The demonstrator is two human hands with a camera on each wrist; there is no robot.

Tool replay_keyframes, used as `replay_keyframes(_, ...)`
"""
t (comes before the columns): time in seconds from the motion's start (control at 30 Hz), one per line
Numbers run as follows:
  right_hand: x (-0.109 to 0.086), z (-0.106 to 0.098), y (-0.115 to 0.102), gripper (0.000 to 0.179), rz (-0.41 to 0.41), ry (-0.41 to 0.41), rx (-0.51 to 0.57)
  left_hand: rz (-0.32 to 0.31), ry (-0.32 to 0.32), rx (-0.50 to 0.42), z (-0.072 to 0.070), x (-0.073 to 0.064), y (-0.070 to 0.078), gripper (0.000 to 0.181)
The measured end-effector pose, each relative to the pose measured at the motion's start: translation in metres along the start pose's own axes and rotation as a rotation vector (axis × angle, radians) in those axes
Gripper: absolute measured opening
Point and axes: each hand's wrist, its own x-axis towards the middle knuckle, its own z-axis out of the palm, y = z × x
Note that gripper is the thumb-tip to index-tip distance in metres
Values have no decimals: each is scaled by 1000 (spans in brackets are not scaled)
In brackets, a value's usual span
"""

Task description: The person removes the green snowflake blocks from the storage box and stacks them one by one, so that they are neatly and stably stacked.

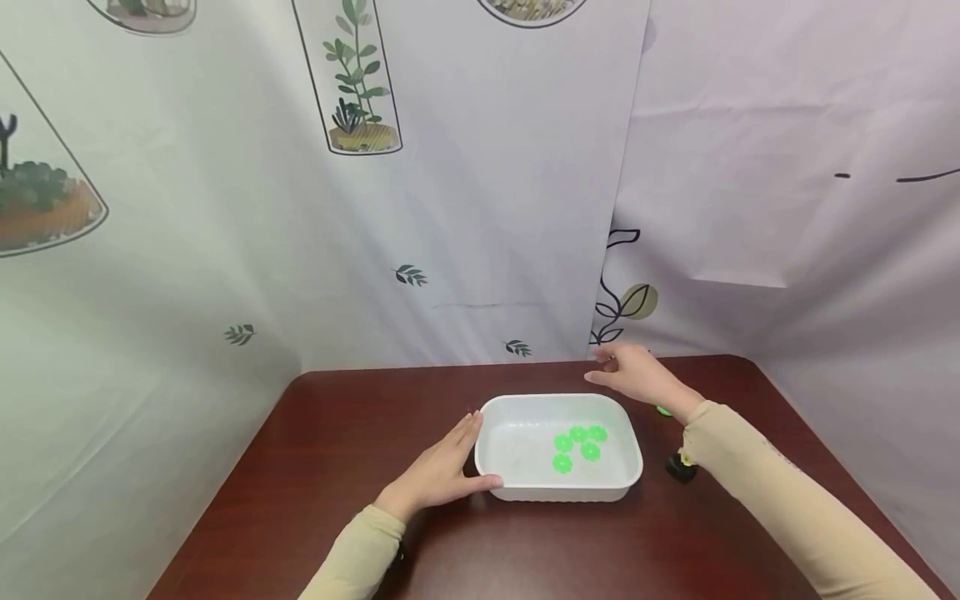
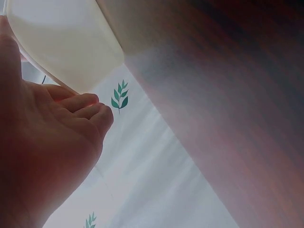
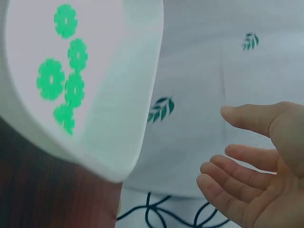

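- Rectangular white plastic tray with rounded corners (image 1: 510, 454): set on the glossy dark reddish-brown table (image 1: 337, 450), about midway between its left and right edges, short of its far edge.
- Five flat, notched, bright green discs (image 1: 590, 451), apparently plastic: on the tray floor, towards its right edge.
- Left hand (image 1: 441, 468): fingers extended along the tray's left edge, thumb at the near left corner; contact only, unclenched. Light, even pressure advised; a hard push would probably slide the tray.
- Right hand (image 1: 641, 375): released, holding nothing, thumb and fingers parted, in the air near the tray's far right corner.
- Further green piece (image 1: 663, 410): outside the tray, towards the table's far right corner, partly hidden behind the right hand.
- Handling: edge pinch between thumb and fingertip judged best for such thin pieces.
- Hazard: a low-held cream sleeve (image 1: 772, 483) could sweep the outlying piece.
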Motion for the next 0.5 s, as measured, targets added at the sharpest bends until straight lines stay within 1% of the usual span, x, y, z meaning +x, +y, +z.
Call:
replay_keyframes(0.2,4,10,-9,44,-57,-43,-11,6,4,-2,0,0,0,112)
replay_keyframes(0.33,6,18,-12,42,-40,-103,-5,15,7,0,0,1,0,112)
replay_keyframes(0.5,7,27,-12,39,-13,-180,-1,10,1,1,0,1,0,112)
